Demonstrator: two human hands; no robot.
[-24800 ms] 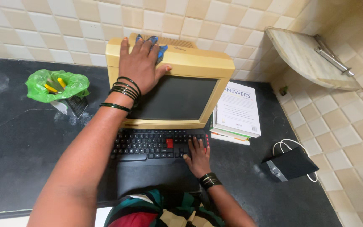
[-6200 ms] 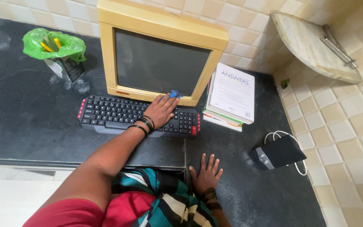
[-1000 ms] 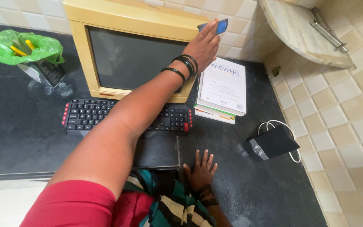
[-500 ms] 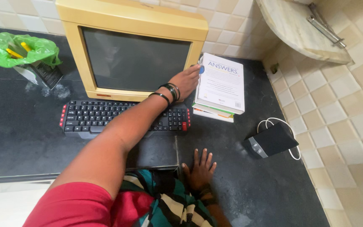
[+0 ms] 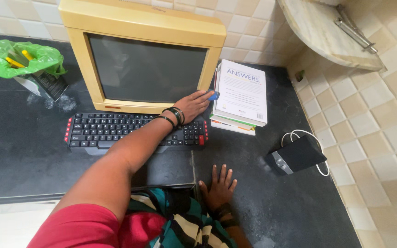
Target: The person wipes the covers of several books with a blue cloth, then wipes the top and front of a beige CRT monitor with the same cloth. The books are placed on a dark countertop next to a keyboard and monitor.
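My left hand [image 5: 193,104] presses a blue cloth [image 5: 212,96] against the lower right corner of a yellowed old monitor [image 5: 143,59]. Most of the cloth is hidden under my fingers. The monitor stands against the tiled wall with a black keyboard [image 5: 116,133] with red side keys in front of it. My right hand [image 5: 220,186] lies flat, fingers spread, on the black counter [image 5: 19,151] near its front edge and holds nothing.
A stack of books [image 5: 240,94] lies right of the monitor. A black box with a white cable [image 5: 297,154] sits further right. A carton lined with a green bag [image 5: 24,57] stands at the left. A stone corner shelf [image 5: 327,36] juts out at upper right.
My left hand has slid the blue cloth from the monitor's top right corner down its right edge to the lower right corner. My right hand has stayed put.
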